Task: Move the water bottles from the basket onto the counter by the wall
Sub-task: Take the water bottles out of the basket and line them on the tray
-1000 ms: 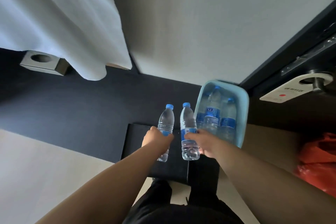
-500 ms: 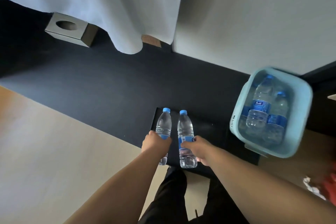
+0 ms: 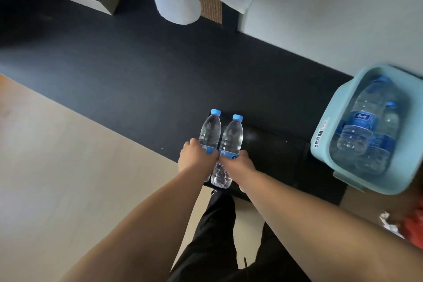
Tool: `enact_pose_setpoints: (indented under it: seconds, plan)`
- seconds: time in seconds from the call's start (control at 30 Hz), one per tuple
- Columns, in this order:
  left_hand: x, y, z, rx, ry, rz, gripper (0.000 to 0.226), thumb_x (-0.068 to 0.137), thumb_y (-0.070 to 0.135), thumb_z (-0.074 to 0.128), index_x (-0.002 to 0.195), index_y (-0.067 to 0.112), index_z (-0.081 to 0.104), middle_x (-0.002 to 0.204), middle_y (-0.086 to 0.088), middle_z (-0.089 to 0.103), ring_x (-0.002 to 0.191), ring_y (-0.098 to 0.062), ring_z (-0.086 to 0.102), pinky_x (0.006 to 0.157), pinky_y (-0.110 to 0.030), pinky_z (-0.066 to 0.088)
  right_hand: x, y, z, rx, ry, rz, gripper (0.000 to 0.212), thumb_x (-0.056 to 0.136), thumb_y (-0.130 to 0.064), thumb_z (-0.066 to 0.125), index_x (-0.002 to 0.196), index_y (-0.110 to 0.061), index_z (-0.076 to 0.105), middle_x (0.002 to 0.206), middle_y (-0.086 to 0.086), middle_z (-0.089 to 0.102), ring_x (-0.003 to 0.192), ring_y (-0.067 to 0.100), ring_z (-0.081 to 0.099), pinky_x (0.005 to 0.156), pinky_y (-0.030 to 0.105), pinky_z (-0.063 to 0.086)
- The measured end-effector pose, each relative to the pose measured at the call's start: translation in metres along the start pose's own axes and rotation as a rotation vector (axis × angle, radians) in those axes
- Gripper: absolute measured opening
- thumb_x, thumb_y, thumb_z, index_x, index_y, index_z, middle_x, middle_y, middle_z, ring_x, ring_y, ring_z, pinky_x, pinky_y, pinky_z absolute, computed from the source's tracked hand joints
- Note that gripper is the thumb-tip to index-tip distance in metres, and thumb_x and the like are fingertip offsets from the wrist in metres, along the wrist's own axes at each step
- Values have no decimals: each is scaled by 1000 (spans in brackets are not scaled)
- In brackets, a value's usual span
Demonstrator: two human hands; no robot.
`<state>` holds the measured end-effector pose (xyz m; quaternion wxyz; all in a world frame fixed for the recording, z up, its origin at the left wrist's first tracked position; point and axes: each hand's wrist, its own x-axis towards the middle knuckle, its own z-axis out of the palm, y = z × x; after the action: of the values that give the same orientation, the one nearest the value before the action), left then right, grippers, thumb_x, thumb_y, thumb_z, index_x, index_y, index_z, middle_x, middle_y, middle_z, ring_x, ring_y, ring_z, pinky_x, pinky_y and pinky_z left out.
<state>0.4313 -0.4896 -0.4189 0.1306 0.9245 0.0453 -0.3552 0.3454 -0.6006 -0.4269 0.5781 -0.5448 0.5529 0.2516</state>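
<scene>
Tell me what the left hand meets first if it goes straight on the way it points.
Likely nothing before the dark counter, then the pale wall behind it. The left hand holds its bottle; height is hard to judge.

Two clear water bottles with blue caps and blue label bands are held upright side by side, close enough that they may be touching. The left hand (image 3: 196, 155) grips the left bottle (image 3: 209, 131) and the right hand (image 3: 238, 162) grips the right bottle (image 3: 231, 137), near the front edge of the dark desk (image 3: 114, 64). At the right, the pale blue basket (image 3: 320, 142) holds piled bottles (image 3: 364, 121), perhaps three.
</scene>
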Motion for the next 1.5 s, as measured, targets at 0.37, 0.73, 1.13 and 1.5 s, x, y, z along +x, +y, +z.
enact_pose_setpoints:
  seconds: [0.37, 0.73, 1.13, 1.5]
  plan:
    - [-4, -3, -14, 81, 7, 68, 48, 79, 55, 69, 116, 25, 57, 107, 7, 56, 96, -17, 60, 79, -38, 57, -4, -7, -9, -228, -21, -19, 45, 94, -48, 68, 122, -14, 59, 99, 2, 68, 79, 19, 64, 68, 33, 49]
    - [-52, 50, -72, 123, 31, 229, 39, 85, 58, 49, 102, 25, 62, 91, 8, 66, 73, -13, 63, 62, -32, 53, -56, -44, -100, -708, -27, -233, 55, 99, -52, 57, 142, -19, 51, 134, 3, 61, 110, 21, 60, 84, 32, 46]
    - [-101, 152, -79, 432, -49, 400, 27, 92, 39, 46, 106, 22, 61, 99, 3, 67, 88, -23, 67, 83, -39, 59, -116, -64, -224, -1047, 136, -364, 45, 102, -48, 50, 137, -20, 50, 131, 9, 62, 116, 32, 62, 93, 46, 54]
    - [-136, 270, -11, 543, -85, 606, 33, 90, 54, 56, 111, 29, 60, 108, 7, 65, 95, -20, 64, 73, -33, 51, -116, -24, -358, -1069, 204, -297, 46, 104, -36, 50, 146, -18, 48, 135, 7, 61, 117, 29, 62, 94, 42, 54]
